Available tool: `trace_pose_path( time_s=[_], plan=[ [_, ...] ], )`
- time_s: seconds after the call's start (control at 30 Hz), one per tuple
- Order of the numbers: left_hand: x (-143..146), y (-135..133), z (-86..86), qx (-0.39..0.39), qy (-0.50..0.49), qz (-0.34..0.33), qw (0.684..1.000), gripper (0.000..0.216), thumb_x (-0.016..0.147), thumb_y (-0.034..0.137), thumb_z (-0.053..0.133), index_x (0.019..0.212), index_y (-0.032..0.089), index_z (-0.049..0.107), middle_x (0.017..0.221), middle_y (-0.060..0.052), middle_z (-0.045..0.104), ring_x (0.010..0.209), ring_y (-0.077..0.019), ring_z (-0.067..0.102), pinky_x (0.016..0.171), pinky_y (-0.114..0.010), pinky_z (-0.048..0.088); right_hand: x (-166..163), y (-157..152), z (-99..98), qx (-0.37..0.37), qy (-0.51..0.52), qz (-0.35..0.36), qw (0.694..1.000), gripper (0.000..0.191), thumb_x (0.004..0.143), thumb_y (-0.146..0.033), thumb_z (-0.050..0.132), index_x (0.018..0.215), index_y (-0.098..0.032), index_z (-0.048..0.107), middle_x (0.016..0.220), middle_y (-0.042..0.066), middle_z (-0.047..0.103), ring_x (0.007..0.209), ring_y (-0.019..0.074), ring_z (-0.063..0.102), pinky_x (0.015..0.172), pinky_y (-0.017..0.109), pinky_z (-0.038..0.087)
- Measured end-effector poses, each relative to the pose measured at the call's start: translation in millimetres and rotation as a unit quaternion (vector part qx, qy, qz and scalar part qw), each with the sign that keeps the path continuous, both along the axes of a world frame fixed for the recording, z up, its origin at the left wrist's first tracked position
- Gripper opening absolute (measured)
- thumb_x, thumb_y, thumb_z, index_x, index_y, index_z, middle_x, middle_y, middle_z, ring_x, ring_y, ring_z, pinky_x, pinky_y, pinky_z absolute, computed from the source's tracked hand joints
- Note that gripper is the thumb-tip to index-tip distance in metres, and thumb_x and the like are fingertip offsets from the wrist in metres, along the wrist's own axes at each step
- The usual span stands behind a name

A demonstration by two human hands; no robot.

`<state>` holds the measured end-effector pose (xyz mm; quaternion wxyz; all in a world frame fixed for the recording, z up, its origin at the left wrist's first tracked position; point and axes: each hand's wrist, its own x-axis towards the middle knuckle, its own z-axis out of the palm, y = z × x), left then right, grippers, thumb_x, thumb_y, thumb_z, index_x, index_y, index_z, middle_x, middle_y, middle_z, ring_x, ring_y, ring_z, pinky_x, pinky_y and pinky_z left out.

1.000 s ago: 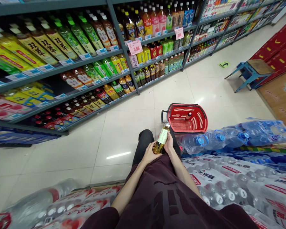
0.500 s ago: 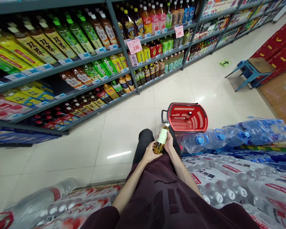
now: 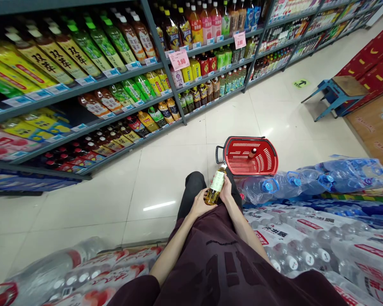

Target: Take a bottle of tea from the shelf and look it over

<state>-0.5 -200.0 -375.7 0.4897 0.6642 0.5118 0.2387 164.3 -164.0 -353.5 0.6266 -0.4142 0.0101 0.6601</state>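
Observation:
Both my hands hold one small bottle (image 3: 217,184) of amber drink with a pale label, low in front of my lap. My left hand (image 3: 200,203) cups its bottom end. My right hand (image 3: 227,191) wraps the labelled middle from the right. The bottle tilts with its cap pointing away toward a red shopping basket (image 3: 268,146) on the floor just beyond. A small red-capped item (image 3: 252,154) lies inside the basket.
Long shelves (image 3: 92,83) packed with drink bottles run along the left. Shrink-wrapped packs of water bottles (image 3: 309,238) lie at my right and at my lower left (image 3: 83,272). Large blue water jugs (image 3: 322,178) lie right of the basket. A blue stool (image 3: 336,95) stands far right.

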Motion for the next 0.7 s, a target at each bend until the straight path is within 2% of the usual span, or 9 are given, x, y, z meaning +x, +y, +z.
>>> trace_pose_path(
  time_s=[0.23, 0.33, 0.47, 0.7],
  plan=[
    [-0.5, 0.0, 6.6, -0.029, -0.037, -0.001, 0.999, 0.088, 0.056, 0.038, 0.093, 0.134, 0.023, 0.054, 0.103, -0.004, 0.066, 0.09, -0.0209, 0.07, 0.08, -0.039, 0.065, -0.2, -0.9, 1.9, 0.002, 0.013, -0.005, 1.0, 0.039, 0.095, -0.049, 0.048, 0.108, -0.018, 0.068, 0.093, 0.005, 0.079, 0.069, 0.022, 0.074, 0.062, 0.036, 0.063],
    [-0.3, 0.3, 10.3, -0.05, -0.053, 0.001, 0.997, 0.088, 0.056, 0.038, 0.093, 0.133, 0.023, 0.055, 0.099, -0.002, 0.066, 0.085, -0.019, 0.07, 0.081, -0.04, 0.065, -0.1, -0.8, 2.8, -0.007, 0.018, -0.012, 1.0, 0.04, 0.096, -0.05, 0.046, 0.106, -0.018, 0.068, 0.09, 0.005, 0.079, 0.066, 0.0218, 0.074, 0.061, 0.036, 0.063],
    [-0.7, 1.3, 12.2, -0.063, -0.061, 0.0, 0.996, 0.088, 0.056, 0.038, 0.093, 0.134, 0.021, 0.055, 0.102, -0.003, 0.066, 0.087, -0.0192, 0.071, 0.088, -0.042, 0.064, 0.3, 0.0, 4.4, -0.005, 0.03, -0.012, 0.999, 0.042, 0.097, -0.052, 0.044, 0.103, -0.019, 0.068, 0.086, 0.004, 0.079, 0.065, 0.0215, 0.074, 0.06, 0.035, 0.063],
    [-3.2, 1.6, 12.1, -0.114, -0.084, -0.014, 0.99, 0.089, 0.059, 0.038, 0.091, 0.137, 0.019, 0.052, 0.112, -0.007, 0.067, 0.091, -0.0211, 0.073, 0.089, -0.043, 0.062, 1.5, -1.0, 5.7, -0.008, 0.037, -0.015, 0.999, 0.051, 0.097, -0.059, 0.04, 0.108, -0.017, 0.067, 0.087, 0.007, 0.079, 0.065, 0.0221, 0.074, 0.061, 0.037, 0.064]
  ],
)
